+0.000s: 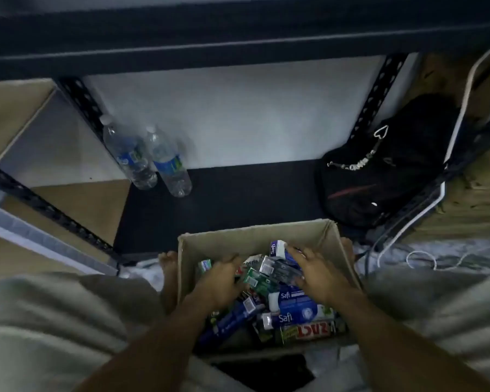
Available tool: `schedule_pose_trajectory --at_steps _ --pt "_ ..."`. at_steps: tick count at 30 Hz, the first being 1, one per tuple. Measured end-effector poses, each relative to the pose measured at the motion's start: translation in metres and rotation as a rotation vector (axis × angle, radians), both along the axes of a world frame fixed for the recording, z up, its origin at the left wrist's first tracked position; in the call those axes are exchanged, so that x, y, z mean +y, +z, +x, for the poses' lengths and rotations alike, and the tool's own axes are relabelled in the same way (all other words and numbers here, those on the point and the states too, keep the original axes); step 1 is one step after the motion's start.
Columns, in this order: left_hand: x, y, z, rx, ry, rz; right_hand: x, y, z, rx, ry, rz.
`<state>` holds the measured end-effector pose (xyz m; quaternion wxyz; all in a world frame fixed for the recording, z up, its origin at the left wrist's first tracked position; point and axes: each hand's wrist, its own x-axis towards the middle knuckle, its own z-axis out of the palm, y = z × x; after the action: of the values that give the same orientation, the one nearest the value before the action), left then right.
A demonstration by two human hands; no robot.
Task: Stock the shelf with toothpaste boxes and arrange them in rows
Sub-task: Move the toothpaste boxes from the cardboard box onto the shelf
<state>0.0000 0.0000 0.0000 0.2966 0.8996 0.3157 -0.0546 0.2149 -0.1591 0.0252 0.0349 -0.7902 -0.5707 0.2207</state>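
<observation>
Both grips in carton (238, 239) at 6 o'clock, among loose toothpaste boxes (292, 304). Right grip (317, 270) released, fingers spread on the pile. Left grip (219, 281) curled over boxes; can't tell if grasping. Best gather same-brand boxes, ends aligned, for shelf (238, 193) at 12 o'clock.

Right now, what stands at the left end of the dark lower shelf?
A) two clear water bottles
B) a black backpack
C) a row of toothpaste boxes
A: two clear water bottles stand at the left end of the dark lower shelf, while the toothpaste boxes lie in the cardboard box.
</observation>
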Motion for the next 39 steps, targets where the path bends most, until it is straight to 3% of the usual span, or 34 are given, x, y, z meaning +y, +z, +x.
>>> schedule_pose_trajectory --at_steps 5,16,22,25,29,33,39 --pt "-0.007 -0.042 0.019 0.076 -0.079 -0.079 0.02 -0.04 0.008 0.05 -0.121 0.023" --pt "0.007 -0.054 0.036 0.105 -0.172 -0.127 0.022 -0.092 0.028 -0.023 -0.1 0.078" --pt "0.0 -0.048 0.035 0.14 -0.263 -0.024 0.025 -0.092 0.028 -0.077 -0.081 0.054" --pt "-0.006 -0.045 0.032 0.133 -0.252 0.1 0.027 -0.087 0.032 -0.002 -0.167 0.042" --pt "-0.011 -0.045 0.02 0.151 -0.281 0.226 0.024 -0.086 0.034 0.089 -0.128 -0.018" --pt "-0.007 -0.039 0.007 0.085 -0.297 0.37 0.023 -0.088 0.035 0.081 -0.132 -0.025" --pt "-0.007 -0.027 -0.004 0.049 -0.208 0.345 0.022 -0.089 0.032 -0.02 -0.128 0.001"
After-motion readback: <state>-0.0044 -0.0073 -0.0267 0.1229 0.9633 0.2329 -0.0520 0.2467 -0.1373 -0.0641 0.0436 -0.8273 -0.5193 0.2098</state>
